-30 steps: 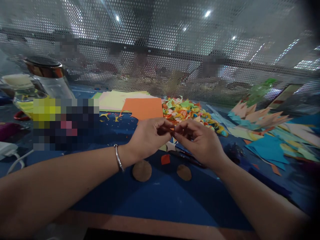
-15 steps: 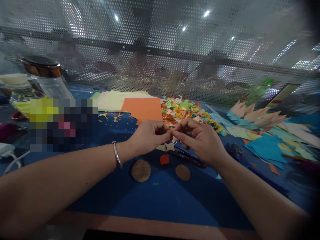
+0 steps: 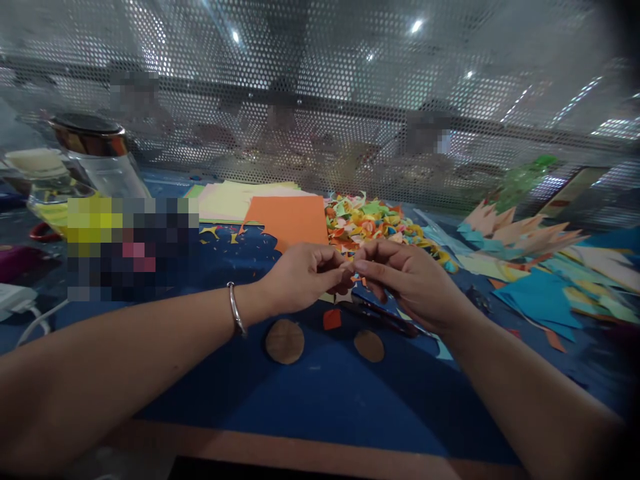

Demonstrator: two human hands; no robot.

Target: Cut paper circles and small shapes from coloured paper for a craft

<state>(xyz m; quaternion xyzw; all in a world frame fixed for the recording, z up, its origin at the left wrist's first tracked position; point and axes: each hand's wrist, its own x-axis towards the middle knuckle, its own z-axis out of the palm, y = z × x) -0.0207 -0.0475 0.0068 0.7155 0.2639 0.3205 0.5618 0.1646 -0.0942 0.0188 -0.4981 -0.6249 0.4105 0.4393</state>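
Note:
My left hand (image 3: 305,277) and my right hand (image 3: 405,280) meet fingertip to fingertip above the blue table (image 3: 320,393). Both pinch one tiny piece of orange paper (image 3: 350,267), mostly hidden by the fingers. A silver bangle (image 3: 235,317) sits on my left wrist. Just below the hands lie a small red paper scrap (image 3: 331,319), a pale paper star (image 3: 344,295) and two brown discs (image 3: 284,341) (image 3: 369,345). A dark tool (image 3: 385,315), perhaps scissors, lies under my right hand.
An orange sheet (image 3: 290,220) lies on pale sheets (image 3: 230,200) behind the hands, next to a heap of coloured scraps (image 3: 380,223). Blue and peach cut paper (image 3: 535,267) covers the right. A lidded jar (image 3: 95,153) stands far left. A perforated metal screen (image 3: 320,100) closes the back.
Both hands stay joined on the small piece and have shifted slightly to the right and down; the fingers have worked the piece a little.

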